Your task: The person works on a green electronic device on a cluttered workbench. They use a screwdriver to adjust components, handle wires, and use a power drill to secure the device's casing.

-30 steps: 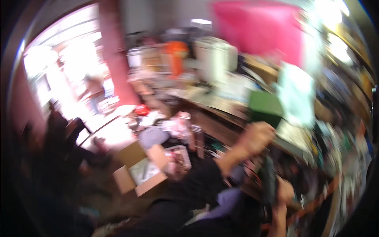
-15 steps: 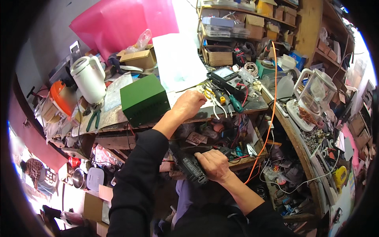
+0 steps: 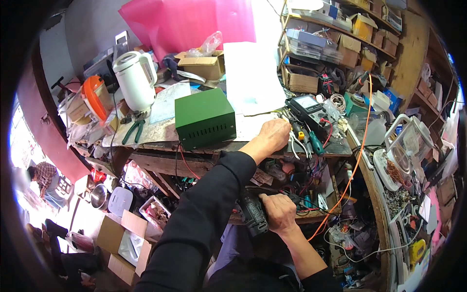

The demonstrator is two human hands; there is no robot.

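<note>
My left hand point(image 3: 274, 135) reaches over the bench's front edge, fingers curled together beside the pliers point(image 3: 294, 142); what they pinch, if anything, is hidden. A teal-handled screwdriver point(image 3: 316, 143) and a yellow-and-black handled tool point(image 3: 301, 135) lie just right of it. Below the bench edge, my right hand point(image 3: 281, 213) is closed around a black tool with a blocky, ribbed end point(image 3: 253, 214); its exact kind cannot be made out. Left of my left hand stands a green metal box point(image 3: 205, 119) with vent slots. A black multimeter point(image 3: 311, 108) with a red lead sits behind the tools.
Green-handled pliers point(image 3: 133, 130) and a white jug point(image 3: 135, 80) stand left on the bench. An orange cable point(image 3: 359, 155) hangs down at the right. A glass blender jug point(image 3: 407, 134) occupies the right-hand bench. Cluttered shelves point(image 3: 340, 24) rise behind; an open carton point(image 3: 113, 238) lies lower left.
The view has swung left, so the scene sits further right. My left hand has moved slightly right, closer to the pliers. My right hand still grips the black tool.
</note>
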